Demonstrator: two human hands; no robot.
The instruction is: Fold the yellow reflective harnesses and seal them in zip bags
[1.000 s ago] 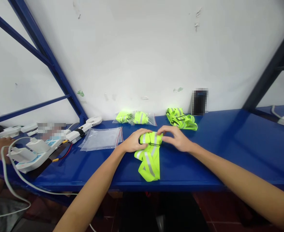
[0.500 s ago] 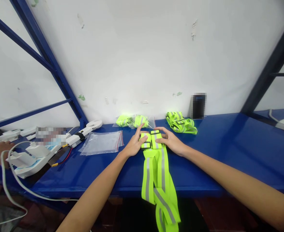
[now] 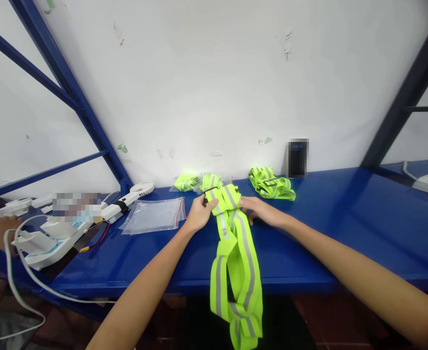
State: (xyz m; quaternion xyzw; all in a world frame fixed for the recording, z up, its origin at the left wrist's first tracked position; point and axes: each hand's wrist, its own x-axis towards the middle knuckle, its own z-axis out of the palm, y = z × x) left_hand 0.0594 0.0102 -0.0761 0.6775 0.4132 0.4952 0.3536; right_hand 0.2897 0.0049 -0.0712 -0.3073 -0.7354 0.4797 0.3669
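Observation:
A neon yellow-green reflective strap (image 3: 250, 262) with grey stripes lies in front of me. Its upper end is folded into a flat bundle, while long loops hang down over the table's front edge. My left hand (image 3: 200, 212) pinches the bundle's left side, thumb on top. At the right side, my right hand (image 3: 261, 211) holds the bundle's edge with its fingertips; some of its fingers are curled underneath and partly hidden. Just behind the bundle, two folded reflective straps in clear bags (image 3: 187, 182) lie against the wall.
Clear zip bags (image 3: 154, 215) lie flat left of my hands. Another pile of reflective straps (image 3: 272, 183) sits back right, beside a blurred dark upright object (image 3: 297, 159). A small white fan (image 3: 141, 188), power strips (image 3: 53, 243) and cables crowd the left, where another person's hand (image 3: 2, 231) shows.
Both hands have turned and rolled the bundle over, away from me, so its black buckles show less. The hanging loops have shifted slightly left and spread apart.

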